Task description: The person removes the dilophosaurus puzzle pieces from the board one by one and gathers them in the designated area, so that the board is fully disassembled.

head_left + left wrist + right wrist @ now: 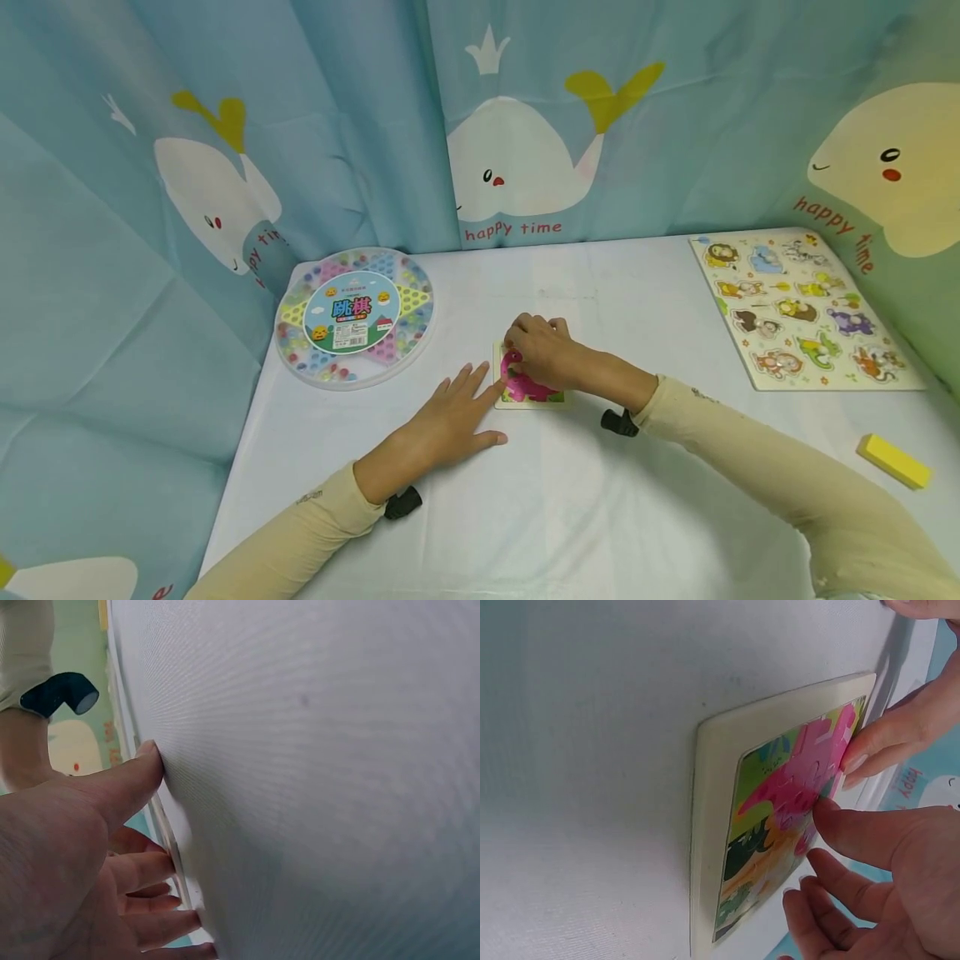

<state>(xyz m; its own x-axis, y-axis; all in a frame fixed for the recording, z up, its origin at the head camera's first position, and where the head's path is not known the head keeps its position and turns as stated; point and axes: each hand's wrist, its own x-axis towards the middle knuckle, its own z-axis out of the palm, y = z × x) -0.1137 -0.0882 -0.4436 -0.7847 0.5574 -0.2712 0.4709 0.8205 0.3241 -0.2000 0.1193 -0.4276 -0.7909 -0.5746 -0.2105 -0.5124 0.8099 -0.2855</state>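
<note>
A small square jigsaw puzzle [531, 397] with a pink dinosaur picture in a pale frame lies flat on the white table. Over it my right hand [547, 352] bends down, thumb and index finger pinching a pink puzzle piece [805, 841] at the board's surface; its other fingers are curved beside them. How far the piece sits in the picture is hidden by the fingers. My left hand [448, 421] lies palm down with straight, spread fingers, the index fingertip at the puzzle's left edge. In the left wrist view, the left thumb [131, 780] is stretched out by the tabletop.
At the back left lies a round Chinese checkers set [352, 321] with coloured marbles under a clear cover. An animal peg puzzle board [806, 312] lies at the right, with a yellow block [892, 461] nearer me. Blue whale-print curtains [375, 125] line the table's back and sides.
</note>
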